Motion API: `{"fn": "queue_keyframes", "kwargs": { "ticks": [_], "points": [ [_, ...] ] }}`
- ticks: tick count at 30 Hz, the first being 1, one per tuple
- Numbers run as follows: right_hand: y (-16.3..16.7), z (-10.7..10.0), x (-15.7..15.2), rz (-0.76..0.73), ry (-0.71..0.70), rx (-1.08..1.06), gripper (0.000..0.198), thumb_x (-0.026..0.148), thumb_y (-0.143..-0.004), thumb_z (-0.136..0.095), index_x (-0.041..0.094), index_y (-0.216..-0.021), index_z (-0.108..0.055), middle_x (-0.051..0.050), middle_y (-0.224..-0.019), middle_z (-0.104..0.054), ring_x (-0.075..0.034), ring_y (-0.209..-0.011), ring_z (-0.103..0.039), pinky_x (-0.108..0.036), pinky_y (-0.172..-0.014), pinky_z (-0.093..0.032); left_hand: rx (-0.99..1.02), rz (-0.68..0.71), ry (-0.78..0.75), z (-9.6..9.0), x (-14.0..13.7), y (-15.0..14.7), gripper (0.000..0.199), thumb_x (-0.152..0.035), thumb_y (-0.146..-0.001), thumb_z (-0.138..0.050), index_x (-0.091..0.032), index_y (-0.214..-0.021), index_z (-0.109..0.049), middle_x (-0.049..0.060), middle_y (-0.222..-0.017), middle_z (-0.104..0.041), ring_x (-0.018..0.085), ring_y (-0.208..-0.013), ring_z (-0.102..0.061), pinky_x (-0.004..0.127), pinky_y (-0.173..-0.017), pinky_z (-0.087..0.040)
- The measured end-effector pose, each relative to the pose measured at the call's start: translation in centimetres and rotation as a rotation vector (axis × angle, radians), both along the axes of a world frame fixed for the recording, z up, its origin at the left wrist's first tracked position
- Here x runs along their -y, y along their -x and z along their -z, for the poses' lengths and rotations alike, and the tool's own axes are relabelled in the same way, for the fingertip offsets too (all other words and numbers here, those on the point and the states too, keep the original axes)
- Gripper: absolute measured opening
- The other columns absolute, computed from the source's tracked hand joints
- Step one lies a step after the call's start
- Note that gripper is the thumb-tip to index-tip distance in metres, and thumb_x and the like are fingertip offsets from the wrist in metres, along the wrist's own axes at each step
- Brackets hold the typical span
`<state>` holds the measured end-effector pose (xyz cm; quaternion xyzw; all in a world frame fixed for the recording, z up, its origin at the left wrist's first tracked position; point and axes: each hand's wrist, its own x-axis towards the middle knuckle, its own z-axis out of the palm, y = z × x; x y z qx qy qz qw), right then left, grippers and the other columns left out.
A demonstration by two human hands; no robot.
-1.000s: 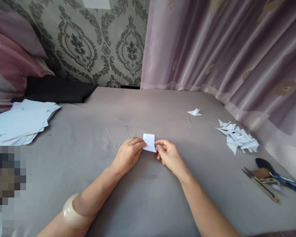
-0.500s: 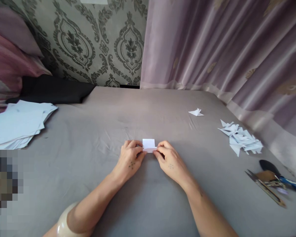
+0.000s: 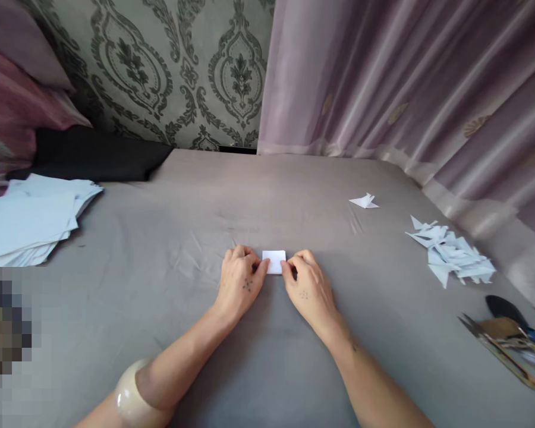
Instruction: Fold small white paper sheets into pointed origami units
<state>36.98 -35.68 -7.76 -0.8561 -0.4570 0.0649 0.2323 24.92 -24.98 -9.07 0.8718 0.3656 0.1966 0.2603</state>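
Note:
A small white piece of folded paper (image 3: 274,262) lies on the grey cloth surface between both hands. My left hand (image 3: 243,273) grips its left edge, thumb on top and the other fingers curled. On the opposite edge, my right hand (image 3: 307,282) pinches the paper between thumb and curled fingers. The fingertips under the paper are hidden. Farther off to the right sits a single folded paper bird (image 3: 364,201). Beyond the right hand rests a heap of similar folded white paper shapes (image 3: 457,252).
At the left lies a stack of white paper sheets (image 3: 31,220), with black cloth (image 3: 98,154) behind it. Scissors (image 3: 499,351) and other small items, including a dark rounded one (image 3: 504,310), lie at the right edge. Curtains (image 3: 361,77) hang behind the grey-covered surface (image 3: 267,190).
The paper's near flap, earlier raised across its front, now lies folded flat, leaving a compact rectangle. Both thumbs have moved up onto its face. The view has shifted slightly.

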Motion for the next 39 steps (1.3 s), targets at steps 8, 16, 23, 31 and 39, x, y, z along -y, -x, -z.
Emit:
{"fn": "queue_keyframes", "kwargs": {
  "ticks": [8,16,23,31,39],
  "points": [
    [0.02,-0.21,-0.38,0.064,0.030,-0.042,0.027,0.035,-0.089,-0.055,0.020,-0.067,-0.055,-0.001,-0.087,-0.057,-0.013,-0.068,-0.057,-0.027,-0.061,-0.036,-0.009,-0.060,0.049,-0.12,0.00,-0.28,0.027,-0.033,-0.085,-0.060,-0.018,-0.063,-0.065,0.006,-0.087,-0.062,0.023,-0.084,-0.051,0.037,-0.080,-0.042],
    [-0.09,-0.28,-0.58,0.079,0.031,-0.083,0.027,0.034,-0.088,-0.057,0.020,-0.065,-0.058,-0.001,-0.086,-0.058,-0.013,-0.068,-0.057,-0.027,-0.062,-0.036,-0.009,-0.056,0.078,-0.32,0.00,-0.13,0.026,-0.033,-0.085,-0.059,-0.018,-0.064,-0.065,0.006,-0.087,-0.061,0.023,-0.084,-0.049,0.038,-0.080,-0.042],
    [0.14,-0.47,-0.66,0.103,0.060,-0.071,0.026,0.033,-0.088,-0.057,0.019,-0.066,-0.059,-0.001,-0.089,-0.059,-0.013,-0.067,-0.057,-0.027,-0.060,-0.035,-0.021,-0.050,0.075,-0.54,0.01,-0.13,0.027,-0.032,-0.086,-0.056,-0.019,-0.064,-0.065,0.006,-0.085,-0.060,0.022,-0.082,-0.048,0.038,-0.080,-0.042],
    [0.26,-0.45,-0.65,0.105,0.056,-0.055,0.026,0.031,-0.089,-0.055,0.019,-0.065,-0.056,-0.001,-0.088,-0.059,-0.013,-0.069,-0.058,-0.027,-0.060,-0.035,-0.035,-0.055,0.074,-0.74,0.08,-0.22,0.029,-0.032,-0.087,-0.056,-0.018,-0.062,-0.063,0.006,-0.085,-0.060,0.022,-0.082,-0.049,0.037,-0.080,-0.042],
    [0.18,-0.15,-0.65,0.089,0.043,-0.016,0.027,0.032,-0.089,-0.055,0.020,-0.065,-0.056,-0.001,-0.086,-0.059,-0.013,-0.066,-0.056,-0.027,-0.059,-0.035,-0.028,-0.056,0.080,-0.56,0.02,-0.22,0.027,-0.032,-0.086,-0.056,-0.018,-0.064,-0.064,0.007,-0.087,-0.060,0.023,-0.084,-0.048,0.036,-0.079,-0.042]
  ]
}}
